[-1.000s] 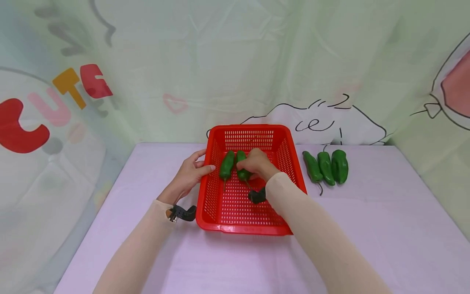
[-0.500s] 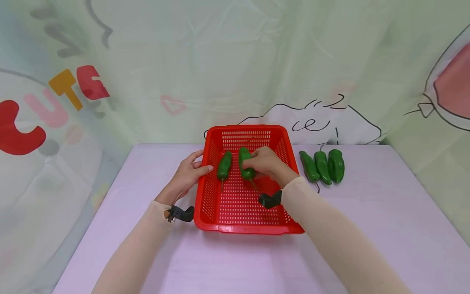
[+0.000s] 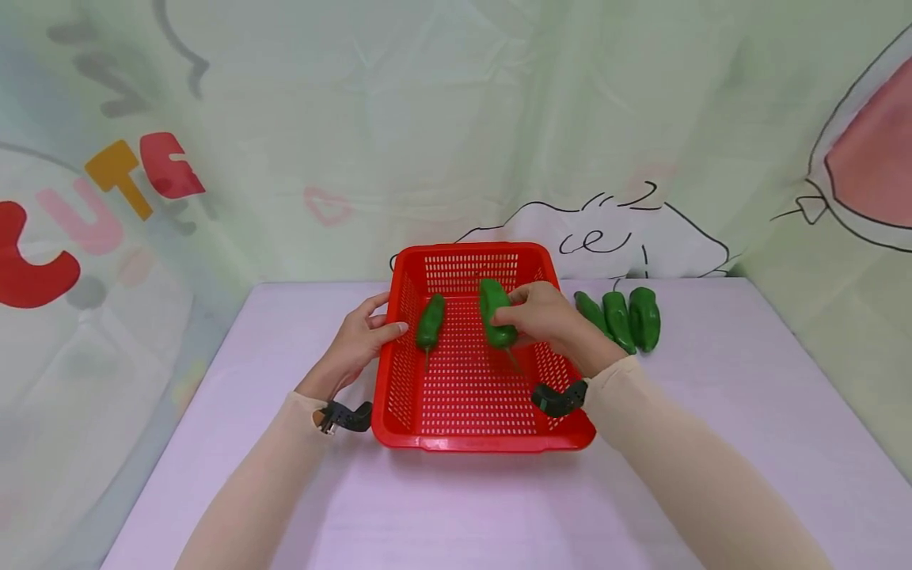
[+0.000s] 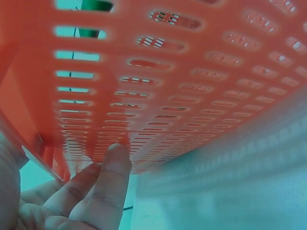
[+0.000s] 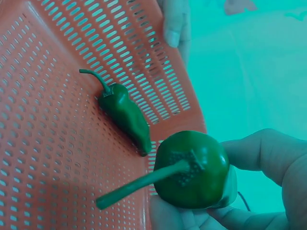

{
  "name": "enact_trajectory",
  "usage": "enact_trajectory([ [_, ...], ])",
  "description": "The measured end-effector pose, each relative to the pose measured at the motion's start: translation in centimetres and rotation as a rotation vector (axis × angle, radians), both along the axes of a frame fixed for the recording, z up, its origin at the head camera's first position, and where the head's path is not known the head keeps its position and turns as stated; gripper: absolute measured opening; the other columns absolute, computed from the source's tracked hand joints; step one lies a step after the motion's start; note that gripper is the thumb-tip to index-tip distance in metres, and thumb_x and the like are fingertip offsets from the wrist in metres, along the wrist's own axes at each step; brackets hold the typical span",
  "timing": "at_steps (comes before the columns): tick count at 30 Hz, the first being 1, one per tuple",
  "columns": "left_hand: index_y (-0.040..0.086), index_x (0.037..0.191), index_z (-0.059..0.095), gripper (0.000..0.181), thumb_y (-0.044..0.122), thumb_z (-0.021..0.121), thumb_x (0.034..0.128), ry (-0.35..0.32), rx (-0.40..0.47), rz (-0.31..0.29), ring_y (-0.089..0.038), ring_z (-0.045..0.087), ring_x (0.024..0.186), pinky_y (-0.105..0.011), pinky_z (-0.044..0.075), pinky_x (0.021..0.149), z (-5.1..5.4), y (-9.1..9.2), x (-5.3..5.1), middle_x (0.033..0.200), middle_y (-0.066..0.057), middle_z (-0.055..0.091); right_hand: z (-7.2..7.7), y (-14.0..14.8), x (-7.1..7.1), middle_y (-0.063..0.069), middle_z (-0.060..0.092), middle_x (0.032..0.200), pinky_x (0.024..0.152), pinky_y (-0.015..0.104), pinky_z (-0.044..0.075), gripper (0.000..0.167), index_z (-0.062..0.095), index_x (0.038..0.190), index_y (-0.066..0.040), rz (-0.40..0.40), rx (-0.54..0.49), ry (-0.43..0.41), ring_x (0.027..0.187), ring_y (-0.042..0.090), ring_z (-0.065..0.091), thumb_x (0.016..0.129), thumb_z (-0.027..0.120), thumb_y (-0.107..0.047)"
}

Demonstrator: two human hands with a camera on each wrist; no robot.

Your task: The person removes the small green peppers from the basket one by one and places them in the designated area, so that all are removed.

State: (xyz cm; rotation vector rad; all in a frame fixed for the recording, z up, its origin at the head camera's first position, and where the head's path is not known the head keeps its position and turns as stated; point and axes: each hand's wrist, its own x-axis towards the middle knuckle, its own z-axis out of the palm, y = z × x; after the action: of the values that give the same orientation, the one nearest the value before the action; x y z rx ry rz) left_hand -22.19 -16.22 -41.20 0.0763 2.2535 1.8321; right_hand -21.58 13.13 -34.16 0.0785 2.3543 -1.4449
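One green pepper [image 3: 492, 302] pinched in right hand [image 3: 547, 317], above floor of red basket [image 3: 484, 444]; left hand [image 3: 359, 340] grips its side wall. Looks like transfer step; next move likely needs steady grip, rim clearance.

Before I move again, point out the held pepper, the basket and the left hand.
Held pepper [image 3: 490, 302]: head view, on the green body, beside the thumb.
Basket [image 3: 484, 443]: head view, on the near rim.
Left hand [image 3: 354, 342]: head view, on the back of the hand.
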Motion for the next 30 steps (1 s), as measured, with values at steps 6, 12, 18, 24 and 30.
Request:
enact_trajectory([
  [6, 0.017, 0.163, 0.034, 0.069, 0.018, 0.068, 0.1021, -0.003, 0.000, -0.002, -0.035, 0.072, 0.114, -0.044, 0.062, 0.091, 0.0, 0.0, 0.1, 0.141, -0.020, 0.063, 0.7, 1.9, 1.4, 0.027, 0.062, 0.127, 0.092, 0.047, 0.061, 0.047, 0.054, 0.136, 0.009, 0.005, -0.008, 0.025, 0.100, 0.031, 0.074, 0.097, 0.068, -0.013],
  [12, 0.017, 0.163, 0.033, 0.070, 0.018, 0.068, 0.1020, -0.005, 0.003, -0.004, -0.035, 0.072, 0.114, -0.044, 0.062, 0.091, 0.0, 0.1, 0.1, 0.142, -0.020, 0.063, 1.3, 4.0, 3.0, 0.026, 0.063, 0.127, 0.086, 0.039, 0.063, 0.053, 0.051, 0.140, 0.008, -0.018, 0.021, 0.046, 0.096, 0.026, 0.074, 0.098, 0.069, -0.017],
  [18, 0.018, 0.163, 0.032, 0.072, 0.019, 0.068, 0.1017, -0.003, 0.000, 0.008, -0.034, 0.072, 0.114, -0.044, 0.062, 0.091, 0.0, -0.2, 0.3, 0.142, -0.019, 0.063, 1.5, 5.6, 4.1, 0.027, 0.063, 0.127, 0.085, 0.039, 0.064, 0.054, 0.050, 0.141, 0.010, -0.019, -0.005, 0.074, 0.093, 0.023, 0.073, 0.099, 0.068, -0.018],
  [24, 0.018, 0.163, 0.032, 0.072, 0.020, 0.069, 0.1018, 0.005, 0.009, 0.002, -0.034, 0.072, 0.114, -0.044, 0.061, 0.091, -0.1, -0.3, 0.3, 0.143, -0.020, 0.062, 1.4, 7.4, 4.8, 0.031, 0.057, 0.135, 0.085, 0.040, 0.064, 0.064, 0.040, 0.148, 0.014, -0.028, 0.004, 0.085, 0.095, 0.023, 0.073, 0.100, 0.066, -0.019],
  [30, 0.017, 0.163, 0.032, 0.071, 0.018, 0.068, 0.1018, 0.003, 0.014, -0.002, -0.035, 0.072, 0.114, -0.044, 0.061, 0.091, -0.2, -0.1, 0.2, 0.143, -0.020, 0.062, 1.0, 9.2, 5.7, 0.033, 0.051, 0.140, 0.084, 0.038, 0.064, 0.069, 0.034, 0.151, 0.016, -0.043, 0.003, 0.101, 0.100, 0.025, 0.070, 0.101, 0.064, -0.021],
])
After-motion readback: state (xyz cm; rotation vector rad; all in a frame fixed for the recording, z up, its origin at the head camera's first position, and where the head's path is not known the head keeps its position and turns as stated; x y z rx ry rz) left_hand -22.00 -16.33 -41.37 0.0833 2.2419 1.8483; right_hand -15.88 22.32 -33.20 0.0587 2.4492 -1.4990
